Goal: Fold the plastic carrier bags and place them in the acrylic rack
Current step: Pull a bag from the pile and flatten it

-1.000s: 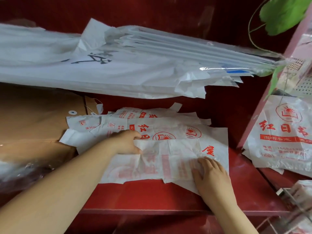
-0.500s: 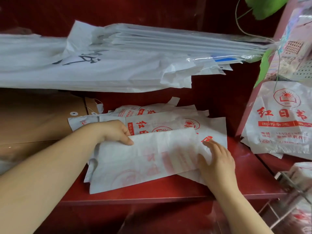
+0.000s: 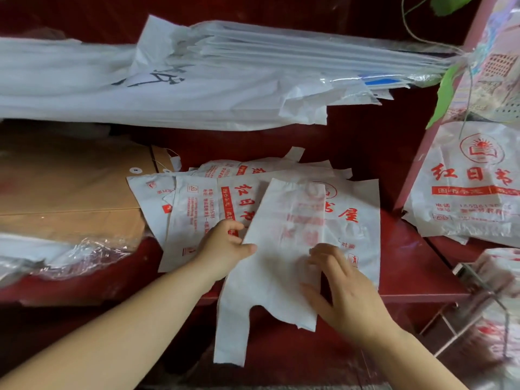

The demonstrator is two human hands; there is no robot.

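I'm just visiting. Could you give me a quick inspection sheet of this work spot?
Surface: red shelf, partly bare.
Job's things: top bag, folded lengthwise, lies on a pile of printed bags, its handles hanging over the front edge; acrylic rack at right holds bags.
Clutter: brown envelopes; large white sacks behind.
Hands: left hand pinches the top bag's edge; right hand rests on it.
Cables: nothing seen.
Surroundings: green leaves; more printed bags at right.

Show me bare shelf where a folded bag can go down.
Bare shelf lies between the bag stack and the right pile. Centre is taken by the folded bag; left is crowded with envelopes and wrap.
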